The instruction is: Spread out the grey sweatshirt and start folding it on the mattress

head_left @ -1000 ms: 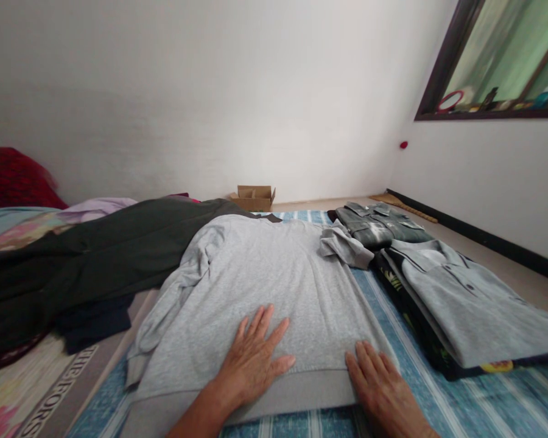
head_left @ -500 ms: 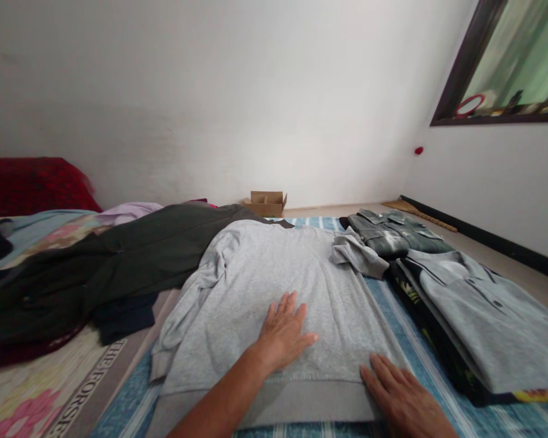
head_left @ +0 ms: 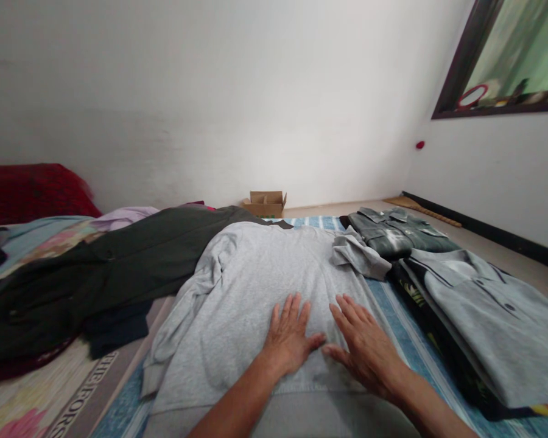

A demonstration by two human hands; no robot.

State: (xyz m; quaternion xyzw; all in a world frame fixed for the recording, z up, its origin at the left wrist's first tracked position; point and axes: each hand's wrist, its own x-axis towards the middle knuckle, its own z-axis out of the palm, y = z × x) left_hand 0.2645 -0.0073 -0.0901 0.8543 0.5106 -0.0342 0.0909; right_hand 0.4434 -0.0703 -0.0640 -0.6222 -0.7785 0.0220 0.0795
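A light gray sweatshirt [head_left: 242, 298] lies spread out across the center and lower center of the frame, its hem toward the bottom edge. The sleeve at its left side runs down along the body to a cuff at lower left, while the other sleeve is bent over near the shoulder, its cuff reaching the folded clothes on the right.

The person's left hand [head_left: 288, 339] rests flat on the sweatshirt just below the middle of the frame, fingers spread, grasping nothing. The right hand [head_left: 364, 342] is just beside it, also loose and holding nothing, fingers extended and palm over the cloth; whether the whole palm touches the fabric cannot be told. The two thumbs point toward each other, close together.

A blue striped sheet [head_left: 408, 328] shows under the sweatshirt. At right, a folded gray polo shirt [head_left: 497, 334] lies on top of a dark printed garment [head_left: 450, 362], and behind them sits a folded gray-green garment [head_left: 395, 230]. On the left, a long dark green garment [head_left: 137, 261] stretches from the left edge to the sweatshirt's shoulder, partly over a navy cloth [head_left: 119, 328]. Lettered, flowered bedding [head_left: 84, 389] fills the lower left, a red bundle [head_left: 31, 191] the far left. A cardboard box [head_left: 265, 210] stands by the wall [head_left: 210, 91] beyond.
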